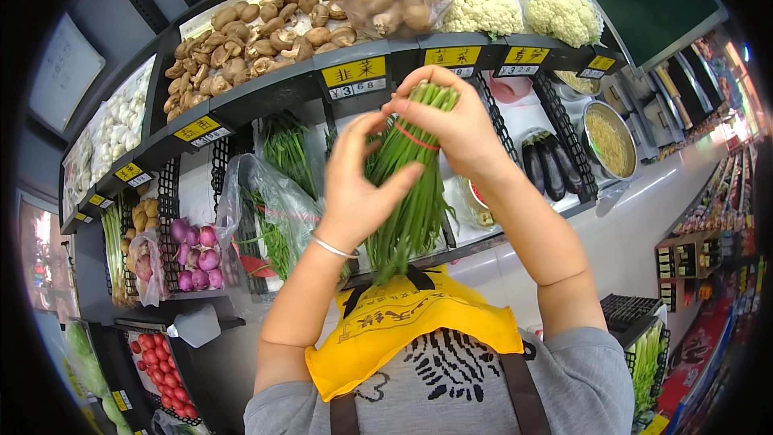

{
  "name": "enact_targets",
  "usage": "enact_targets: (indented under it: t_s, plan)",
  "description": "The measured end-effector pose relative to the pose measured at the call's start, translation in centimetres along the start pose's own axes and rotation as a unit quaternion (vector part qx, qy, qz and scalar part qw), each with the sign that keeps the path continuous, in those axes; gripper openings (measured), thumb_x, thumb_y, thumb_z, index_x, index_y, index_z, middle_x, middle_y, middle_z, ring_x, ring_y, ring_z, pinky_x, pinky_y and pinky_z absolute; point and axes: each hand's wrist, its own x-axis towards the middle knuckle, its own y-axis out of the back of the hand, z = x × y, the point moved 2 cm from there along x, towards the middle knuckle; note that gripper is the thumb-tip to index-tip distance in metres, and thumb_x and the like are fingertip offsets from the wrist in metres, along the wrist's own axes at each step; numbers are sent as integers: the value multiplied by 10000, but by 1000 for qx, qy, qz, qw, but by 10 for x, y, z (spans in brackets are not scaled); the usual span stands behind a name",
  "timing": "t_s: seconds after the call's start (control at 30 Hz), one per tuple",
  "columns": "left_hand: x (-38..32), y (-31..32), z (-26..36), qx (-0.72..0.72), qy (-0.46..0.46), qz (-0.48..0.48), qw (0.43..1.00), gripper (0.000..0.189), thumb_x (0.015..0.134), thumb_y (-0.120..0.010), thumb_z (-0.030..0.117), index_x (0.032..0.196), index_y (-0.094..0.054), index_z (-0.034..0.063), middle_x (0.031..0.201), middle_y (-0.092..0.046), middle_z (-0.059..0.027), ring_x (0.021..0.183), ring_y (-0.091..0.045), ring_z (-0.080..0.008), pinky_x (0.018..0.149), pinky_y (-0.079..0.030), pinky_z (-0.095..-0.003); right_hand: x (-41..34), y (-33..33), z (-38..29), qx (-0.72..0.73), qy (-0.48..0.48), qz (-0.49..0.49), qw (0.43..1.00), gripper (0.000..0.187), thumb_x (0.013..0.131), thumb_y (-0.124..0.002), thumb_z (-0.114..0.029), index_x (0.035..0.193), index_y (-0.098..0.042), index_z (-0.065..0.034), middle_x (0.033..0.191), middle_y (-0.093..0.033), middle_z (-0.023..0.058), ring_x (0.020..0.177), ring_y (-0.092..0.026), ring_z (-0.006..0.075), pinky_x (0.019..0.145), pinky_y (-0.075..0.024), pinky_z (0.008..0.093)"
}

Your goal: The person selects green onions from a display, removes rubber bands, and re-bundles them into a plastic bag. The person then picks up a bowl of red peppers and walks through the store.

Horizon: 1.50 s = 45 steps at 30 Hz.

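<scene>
My right hand [450,112] grips the cut-stem end of a bunch of long green leafy stalks [404,193], probably garlic chives. A red band [416,136] circles the bunch just below that hand. My left hand [368,175] is at the bunch's left side, slightly blurred, its thumb across the leaves and its fingertips raised near the right hand's fingers; whether it grips anything is unclear. The leaves hang down towards my yellow apron [416,326]. A clear plastic bag [266,193] with greens lies left of my left hand.
Shiitake mushrooms [241,42], a bag of mushrooms [398,0] and cauliflowers [483,6] fill the upper shelf, above price tags. Lower bins hold red onions [199,257] and eggplants [549,163]. Metal bowls [610,139] stand at right; tomatoes [163,374] lie lower left.
</scene>
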Motion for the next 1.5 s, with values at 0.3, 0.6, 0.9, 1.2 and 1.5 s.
enact_targets:
  t_s: [0.3, 0.6, 0.9, 1.2, 1.5]
  plan:
    - [19, 25, 15, 254, -366, 6, 895, 205, 645, -647, 10, 848, -621, 24, 838, -586, -65, 737, -596, -224, 597, -481, -300, 1, -2, 9, 58, -21, -66, 996, 123, 804, -624, -57, 878, -526, -48, 833, -603, 51, 829, -597, 142, 749, -471, 264]
    - [33, 37, 37, 306, -346, -120, 879, 208, 601, -671, -10, 758, -544, 42, 708, -526, -69, 625, -544, -235, 551, -450, -315, 1, -8, 13, 5, 0, -53, 999, 119, 813, -621, -86, 883, -532, -48, 817, -592, 37, 787, -585, 107, 704, -467, 239]
    - [-3, 38, -3, 228, -165, -171, 944, 164, 686, -615, -43, 826, -577, 35, 688, -539, -72, 592, -540, -169, 559, -449, -279, 3, -7, 31, -187, 135, 21, 973, 134, 798, -633, -94, 876, -538, -41, 745, -583, 0, 738, -563, 71, 629, -447, 216]
    - [-70, 7, -35, -688, 397, -46, 606, 660, 891, -382, 505, 1250, -381, -49, 1108, -548, -164, 1059, -509, -252, 884, -448, -362, -54, -65, 54, -397, 455, -140, 785, 362, 575, -701, -250, 863, -557, -84, 886, -560, 99, 862, -560, 284, 718, -468, 380]
    - [-130, 33, -111, -588, 429, 77, 681, 570, 817, -563, 269, 1262, -374, -34, 1139, -483, -170, 870, -492, -195, 761, -478, -305, -149, 2, 194, -356, 67, -82, 928, 206, 765, -630, -152, 941, -592, -50, 906, -592, 112, 793, -593, 283, 682, -483, 382]
